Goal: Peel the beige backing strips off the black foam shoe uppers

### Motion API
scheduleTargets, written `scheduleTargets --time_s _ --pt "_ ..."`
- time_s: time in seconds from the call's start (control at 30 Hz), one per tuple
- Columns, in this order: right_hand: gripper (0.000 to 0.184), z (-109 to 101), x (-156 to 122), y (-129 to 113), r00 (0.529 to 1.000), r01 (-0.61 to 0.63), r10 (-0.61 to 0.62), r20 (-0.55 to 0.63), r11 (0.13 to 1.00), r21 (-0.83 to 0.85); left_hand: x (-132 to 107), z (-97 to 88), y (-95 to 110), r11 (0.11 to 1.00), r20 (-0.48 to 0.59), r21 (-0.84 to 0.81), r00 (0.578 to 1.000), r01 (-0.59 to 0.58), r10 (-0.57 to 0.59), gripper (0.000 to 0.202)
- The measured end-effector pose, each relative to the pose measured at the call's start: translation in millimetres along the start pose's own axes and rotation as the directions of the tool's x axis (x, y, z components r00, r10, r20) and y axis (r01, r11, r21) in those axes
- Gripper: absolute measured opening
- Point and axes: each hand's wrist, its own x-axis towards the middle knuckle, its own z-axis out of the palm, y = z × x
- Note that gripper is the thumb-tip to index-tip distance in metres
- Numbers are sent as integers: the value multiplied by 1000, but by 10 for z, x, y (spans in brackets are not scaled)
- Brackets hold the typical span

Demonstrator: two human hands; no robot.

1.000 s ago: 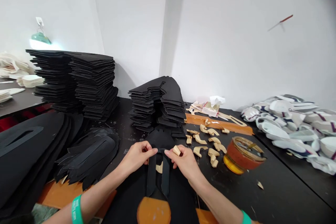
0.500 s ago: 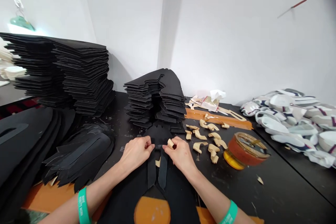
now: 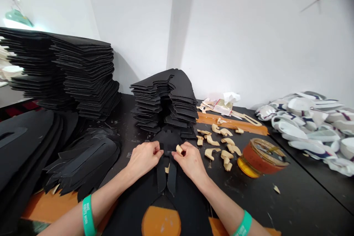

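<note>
A flat black cut piece (image 3: 167,171) lies in front of me on the dark table, two narrow strips running toward me from its far end. My left hand (image 3: 144,157) is closed and pinches that far end on the left. My right hand (image 3: 190,160) is closed on the same end from the right. A small beige curled strip (image 3: 179,149) shows between my right fingers. The hands nearly touch over the piece. A short stack of black cut pieces (image 3: 166,99) stands just beyond them.
Tall stacks of black sheets (image 3: 69,73) stand at back left, and loose black pieces (image 3: 85,162) lie at left. Beige curled strips (image 3: 221,147) are scattered right of my hands beside an orange tin (image 3: 261,158). White shoe parts (image 3: 306,121) pile at far right.
Both hands have drawn closer together over the far end of the black piece. The view has shifted slightly right and down.
</note>
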Motion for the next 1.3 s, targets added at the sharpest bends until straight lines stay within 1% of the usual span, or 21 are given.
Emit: scheduleTargets --time_s 0.27,0.4,0.47,0.53,0.6,0.7,0.73,0.8,0.87,0.93,1.0,1.07,1.13,1.2,1.27,1.3 --pt "35 -10 3 -49 999 39 -36 37 995 -89 24 9 15 997 -4 71 999 -41 42 21" --pt "29 -25 -10 -97 997 59 -50 62 985 -162 85 -29 13 990 50 118 996 -75 70 20" --pt "21 -25 -22 -114 995 85 -67 78 962 -259 111 -47 9 988 67 128 995 -84 76 22" --pt "12 -25 -34 -121 991 119 -89 96 919 -376 128 -54 9 987 61 136 995 -88 80 28" --pt "9 -35 -41 -119 988 145 -105 111 876 -460 137 -51 19 983 54 159 995 -87 79 35" --pt "15 -71 -49 -105 986 159 -110 125 853 -497 143 -41 49 976 55 204 996 -77 67 40" --pt "14 -85 -54 -99 984 169 -119 130 851 -498 143 -38 58 974 57 217 997 -70 59 42" --pt "3 -106 -74 -85 971 234 -177 159 834 -499 134 -37 70 970 55 237 998 -54 42 44" --pt "24 -117 -103 -68 932 361 -281 228 777 -516 116 -40 68 968 48 247 998 -39 28 45" --pt "42 -122 -130 -54 875 483 -366 315 687 -543 95 -49 55 969 52 247 999 -29 17 43" --pt "50 -130 -145 -50 833 553 -403 379 608 -570 79 -65 36 971 64 238 998 -12 -3 38" --pt "53 -146 -147 -51 811 585 -413 414 572 -576 67 -86 11 979 81 205 996 8 -25 34" --pt "55 -174 -142 -45 797 604 -425 430 568 -558 50 -111 -23 987 102 160 994 11 -28 29" --pt "57 -213 -145 -22 789 614 -437 431 583 -532 19 -136 -70 992 117 127 993 0 -15 20" --pt "55 -265 -172 20 795 606 -450 406 622 -496 -30 -158 -124 995 120 99 993 -9 -3 13" --pt "52 -297 -200 44 804 593 -457 380 655 -468 -58 -167 -148 997 112 77 994 -8 -1 11"
